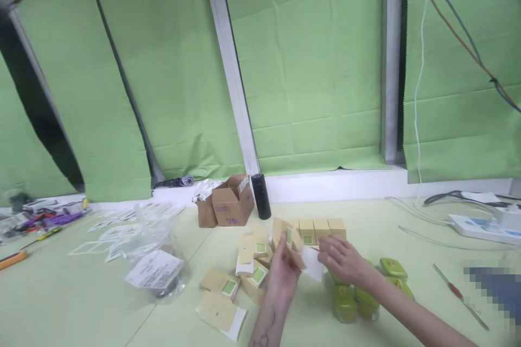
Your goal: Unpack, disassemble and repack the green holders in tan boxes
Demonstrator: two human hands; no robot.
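Note:
My left hand (282,274) is closed around a small tan carton (287,241) with a green label, held above the table. My right hand (341,258) pinches the carton's white flap (312,263) at its right end. Behind the hands stands a row of finished tan cartons (319,229). Flat unfolded cartons (223,312) and half-folded ones (254,260) lie to the left of my left wrist. Several green-lidded jars (355,298) sit under and beside my right forearm.
A clear plastic bag (154,260) with a white label lies at left, white card frames (109,236) behind it. An open brown cardboard box (228,203) and a black cylinder (261,196) stand at the back. A screwdriver (459,295) and a power strip (484,227) lie at right.

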